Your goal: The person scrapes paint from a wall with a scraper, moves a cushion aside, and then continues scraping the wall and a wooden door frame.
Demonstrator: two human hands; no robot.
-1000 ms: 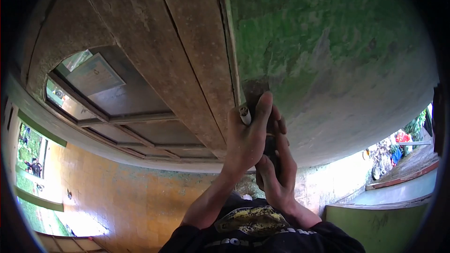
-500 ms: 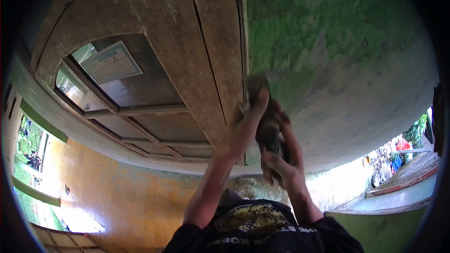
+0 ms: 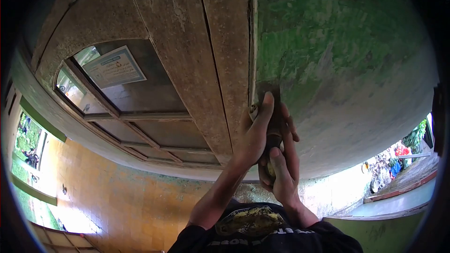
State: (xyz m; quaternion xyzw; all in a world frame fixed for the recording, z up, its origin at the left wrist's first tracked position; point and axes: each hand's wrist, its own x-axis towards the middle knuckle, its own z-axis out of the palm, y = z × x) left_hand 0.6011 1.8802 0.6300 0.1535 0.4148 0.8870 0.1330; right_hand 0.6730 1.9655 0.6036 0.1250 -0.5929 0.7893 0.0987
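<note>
A dark scraper point(image 3: 273, 133) with a wide flat end stands against the wall, its tip touching the green paint point(image 3: 300, 42) close to the wooden frame. My left hand point(image 3: 255, 136) wraps the upper part of the tool, thumb stretched along it. Lower down, my right hand point(image 3: 283, 173) grips the handle with its thumb lying on top. Both hands partly hide the tool. Around and below the tip, bare grey wall point(image 3: 356, 98) shows where paint is gone.
Left of the tool runs a worn wooden frame point(image 3: 211, 56) beside a window point(image 3: 154, 93) with a paper notice point(image 3: 115, 68) at its glass. Below lies a yellowish tiled floor point(image 3: 136, 197). A low green ledge point(image 3: 384, 229) stands at the lower right.
The scraper and both hands have shifted slightly right and down in view. The view itself has also shifted a little. Both hands keep their hold, and motion blur has lessened.
</note>
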